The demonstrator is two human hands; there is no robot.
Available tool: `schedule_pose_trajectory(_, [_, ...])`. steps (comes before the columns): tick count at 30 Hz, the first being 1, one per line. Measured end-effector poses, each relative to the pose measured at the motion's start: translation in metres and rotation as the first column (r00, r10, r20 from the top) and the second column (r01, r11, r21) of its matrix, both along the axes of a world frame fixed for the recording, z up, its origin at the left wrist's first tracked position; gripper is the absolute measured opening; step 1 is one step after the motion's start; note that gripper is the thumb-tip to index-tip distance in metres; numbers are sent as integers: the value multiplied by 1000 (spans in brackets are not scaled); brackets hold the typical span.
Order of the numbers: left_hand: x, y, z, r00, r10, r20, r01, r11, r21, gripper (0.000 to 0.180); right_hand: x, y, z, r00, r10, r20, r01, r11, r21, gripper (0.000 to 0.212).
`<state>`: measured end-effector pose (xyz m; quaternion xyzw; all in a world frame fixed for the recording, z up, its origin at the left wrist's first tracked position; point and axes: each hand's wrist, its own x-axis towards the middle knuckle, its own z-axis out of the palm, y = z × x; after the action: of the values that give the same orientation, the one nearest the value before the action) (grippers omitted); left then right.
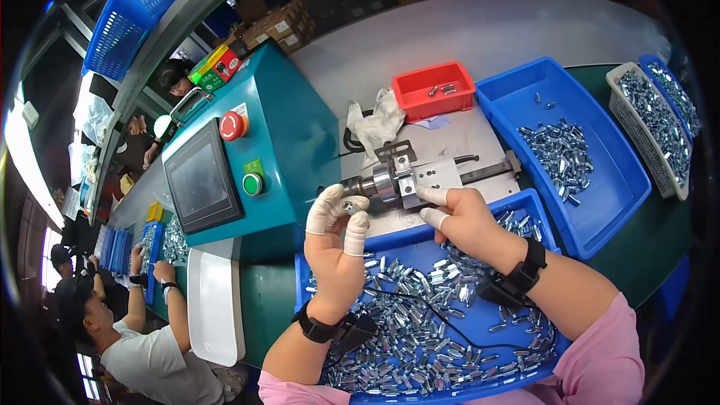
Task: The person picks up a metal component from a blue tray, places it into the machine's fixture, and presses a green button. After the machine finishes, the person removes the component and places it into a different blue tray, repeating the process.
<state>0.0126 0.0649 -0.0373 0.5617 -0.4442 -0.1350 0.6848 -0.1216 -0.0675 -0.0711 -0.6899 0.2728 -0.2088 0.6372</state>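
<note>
My left hand (334,255), with white finger cots, pinches a small shiny metal fitting (349,208) just in front of the machine's chuck (356,186). Beside the metal clamping fixture (405,181), my right hand (472,225) has its capped thumb and finger drawn together at the fixture's near right side. Anything between those fingertips is hidden. Below both hands lies a large blue tray (480,320) full of loose metal fittings (420,330).
A teal machine housing (289,127) with a screen (202,184), red button (232,126) and green button (253,184) stands left. Right are a red bin (431,109), blue tray (607,202) and white basket (652,146). A white tray (214,307) separates me from a co-worker (150,352).
</note>
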Motion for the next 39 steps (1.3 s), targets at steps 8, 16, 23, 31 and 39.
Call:
schedule_pose_trajectory(8, [18, 7, 6, 854, 293, 430, -283, 955, -89, 22, -3, 3, 3, 1000, 8, 2, -8, 1000, -29, 38])
schedule_pose_trajectory(16, [66, 15, 19, 334, 647, 685, -618, 700, -359, 23, 0, -2, 13, 999, -19, -49, 16, 998, -61, 32])
schedule_pose_trajectory(23, [79, 22, 14, 359, 612, 705, -654, 704, -278, 25, 4, -16, 13, 986, -168, 15, 168, 973, -160, 28])
schedule_pose_trajectory(31, [83, 18, -1, 268, 695, 667, -628, 651, -427, 26, 43, -30, 73, 718, -418, -557, -228, 615, -755, 41])
schedule_pose_trajectory(39, [81, 19, -4, 331, 687, 647, -606, 680, -412, 25, 52, -33, 75, 806, -516, -291, -138, 316, -939, 41])
